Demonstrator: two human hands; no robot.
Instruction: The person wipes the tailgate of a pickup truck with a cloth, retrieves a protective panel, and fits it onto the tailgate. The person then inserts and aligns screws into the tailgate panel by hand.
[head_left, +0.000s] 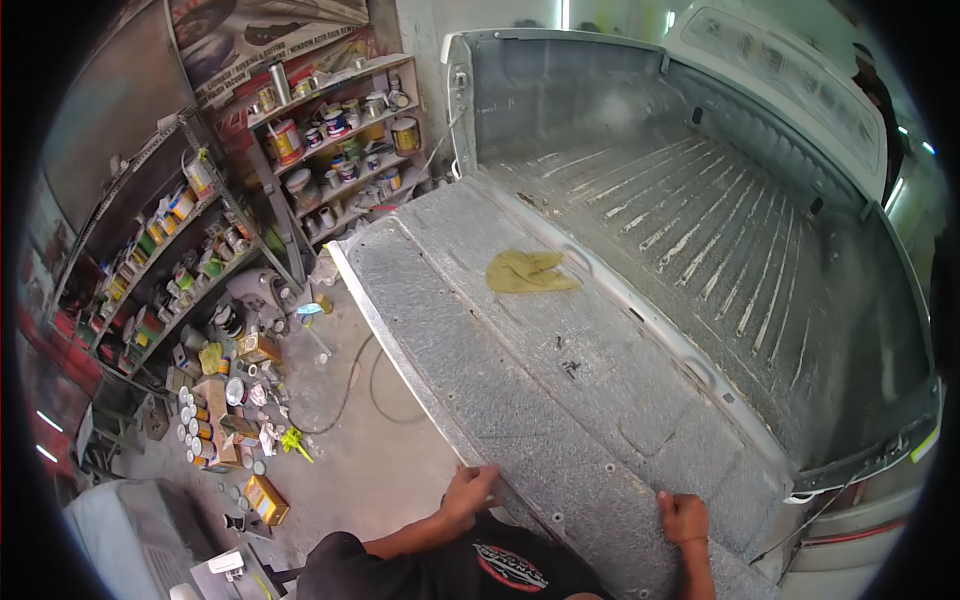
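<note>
A truck's lowered tailgate [530,370], grey and rough-coated, spreads out in front of me. At its near left edge, my left hand [470,494] has its fingers curled closed; what they hold, if anything, is hidden. My right hand [684,517] rests in a loose fist on the tailgate's surface, and I cannot make out anything in it. A crumpled olive-yellow cloth [530,271] lies on the far part of the tailgate. Some small dark bits [570,368] lie nearer to me.
Beyond the tailgate is the ribbed truck bed [700,220]. Shelves of paint cans [335,140] stand at the back left. Cans, boxes and a yellow tin [265,499] sit on the floor at left, near a hose [345,400]. Another person [878,100] stands at far right.
</note>
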